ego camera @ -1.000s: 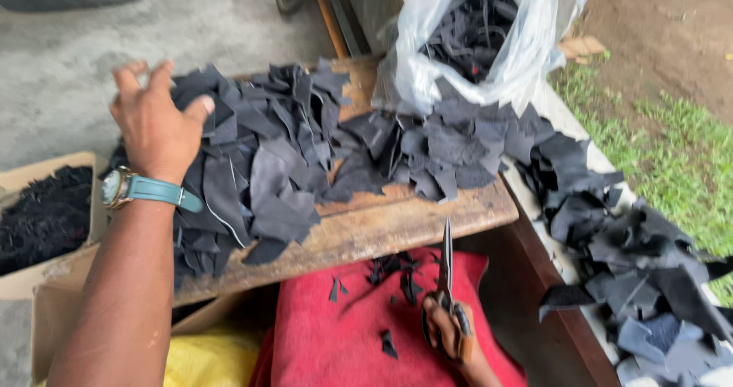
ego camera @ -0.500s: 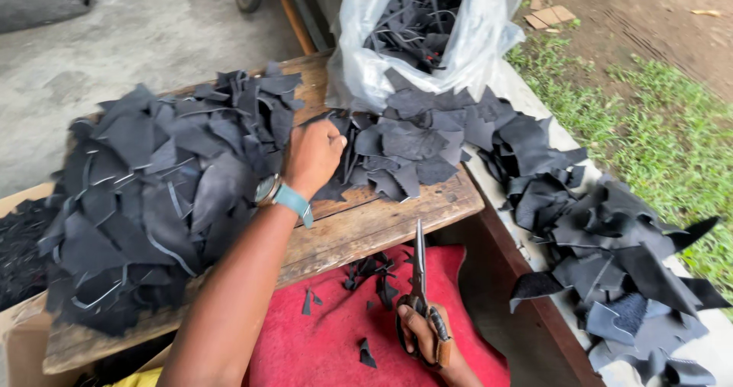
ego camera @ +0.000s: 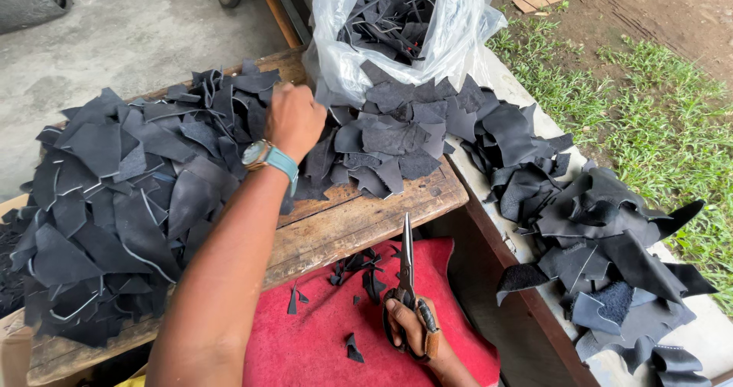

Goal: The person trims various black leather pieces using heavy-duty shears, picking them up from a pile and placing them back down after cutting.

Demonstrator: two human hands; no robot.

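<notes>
Black leather scraps [ego camera: 153, 181] meet the left hand [ego camera: 294, 120], fingers curled into them; right hand [ego camera: 412, 330] grips closed scissors [ego camera: 406, 269] below a clear plastic bag [ego camera: 450, 36].

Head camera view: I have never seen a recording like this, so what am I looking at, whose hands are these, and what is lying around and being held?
This is no machine: a person wears a camera on the head, so you look down along their own arms. The left hand, with a teal-strapped wristwatch, reaches into a heap of black leather-like scraps on a worn wooden board. The right hand, low in the picture, holds a pair of scissors with the blades closed and pointing away, over a red cloth dotted with small black offcuts. Behind the board stands a clear plastic bag filled with more scraps. To the right, further scraps lie along a pale ledge beside grass.
</notes>
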